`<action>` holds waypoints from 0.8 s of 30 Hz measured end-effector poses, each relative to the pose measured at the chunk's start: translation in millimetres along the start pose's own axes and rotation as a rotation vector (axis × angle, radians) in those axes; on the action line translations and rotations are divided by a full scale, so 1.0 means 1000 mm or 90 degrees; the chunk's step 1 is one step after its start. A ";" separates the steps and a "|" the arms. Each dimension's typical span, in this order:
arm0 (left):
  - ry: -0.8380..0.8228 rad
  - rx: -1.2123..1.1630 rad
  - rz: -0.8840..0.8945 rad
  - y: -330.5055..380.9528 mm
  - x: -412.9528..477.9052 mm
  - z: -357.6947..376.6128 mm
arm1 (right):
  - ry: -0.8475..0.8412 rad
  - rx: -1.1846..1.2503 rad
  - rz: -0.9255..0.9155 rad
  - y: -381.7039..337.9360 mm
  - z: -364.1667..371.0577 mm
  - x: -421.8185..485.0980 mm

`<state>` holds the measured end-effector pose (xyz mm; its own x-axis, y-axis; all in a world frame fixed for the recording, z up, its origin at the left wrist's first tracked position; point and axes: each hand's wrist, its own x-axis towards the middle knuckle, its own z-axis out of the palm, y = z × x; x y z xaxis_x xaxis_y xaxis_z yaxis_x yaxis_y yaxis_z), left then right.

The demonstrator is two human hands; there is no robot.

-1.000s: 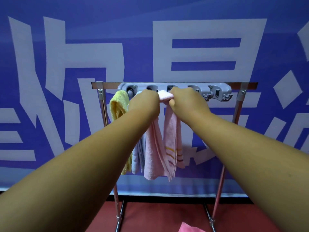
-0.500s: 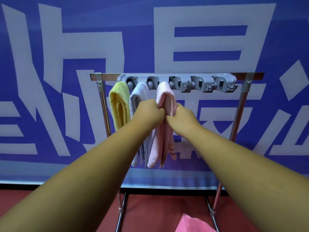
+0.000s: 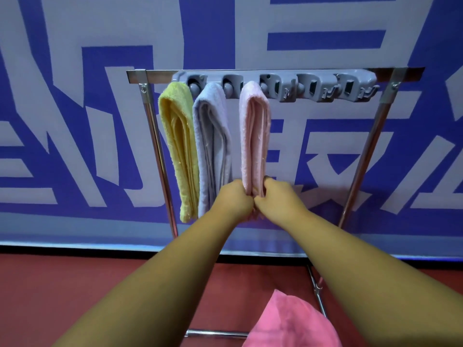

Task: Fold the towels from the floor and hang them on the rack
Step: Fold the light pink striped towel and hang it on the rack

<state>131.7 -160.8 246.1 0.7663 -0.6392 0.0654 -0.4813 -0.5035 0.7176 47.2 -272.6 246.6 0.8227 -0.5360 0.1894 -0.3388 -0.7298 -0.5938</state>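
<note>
Three folded towels hang side by side on the metal rack (image 3: 275, 72): a yellow towel (image 3: 178, 146) at the left, a pale blue towel (image 3: 212, 141) in the middle and a light pink towel (image 3: 254, 136) to their right. My left hand (image 3: 234, 199) and my right hand (image 3: 276, 197) pinch the light pink towel near its lower end from either side, knuckles almost touching. The towel's bottom edge is hidden behind my hands. A bright pink towel (image 3: 290, 321) lies on the red floor at the bottom of the view.
A grey plastic hook strip (image 3: 325, 87) runs along the rack's top bar, its right-hand hooks bare. The rack's legs (image 3: 363, 156) stand on the red floor (image 3: 62, 291) in front of a blue and white banner wall (image 3: 75, 121).
My hands have slid down the light pink towel from the top bar to its lower end, and the towel now hangs straight and flat. The view has tilted downward.
</note>
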 end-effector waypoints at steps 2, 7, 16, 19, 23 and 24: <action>-0.012 0.019 0.003 -0.012 0.000 0.008 | -0.026 0.009 0.004 0.009 0.008 -0.004; -0.008 0.035 0.020 -0.046 -0.002 0.030 | -0.106 0.003 0.006 0.035 0.026 -0.018; -0.125 0.061 -0.127 -0.135 -0.015 0.096 | -0.169 -0.008 0.099 0.109 0.093 -0.047; -0.139 0.002 -0.169 -0.161 -0.030 0.125 | -0.193 0.004 0.149 0.139 0.120 -0.063; -0.171 -0.022 -0.191 -0.200 -0.049 0.172 | -0.292 -0.010 0.194 0.181 0.159 -0.093; -0.190 -0.022 -0.196 -0.210 -0.054 0.184 | -0.311 -0.020 0.205 0.192 0.168 -0.100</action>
<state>112.9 -127.5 -36.3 0.7121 -0.6053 -0.3557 -0.2309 -0.6804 0.6955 -23.7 -287.6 -17.9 0.7889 -0.4801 -0.3836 -0.6135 -0.5789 -0.5372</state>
